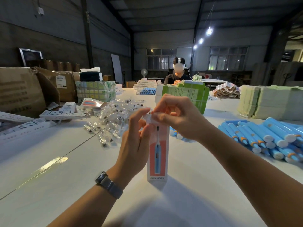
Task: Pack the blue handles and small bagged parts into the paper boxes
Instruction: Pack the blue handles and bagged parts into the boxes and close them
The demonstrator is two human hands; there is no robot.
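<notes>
A tall paper box (157, 154) stands upright on the white bench (188, 169), near centre. The left hand (136, 141) curls round its upper side while the right hand (176, 115) pinches a small bagged part (148, 117) at the box's open top. The box looks light and easily crushed, so it is best held by its side panels; the bag looks limp and slippery. Loose bags (114, 115) lie far left, blue handles (265, 138) right, with bare bench nearer.
</notes>
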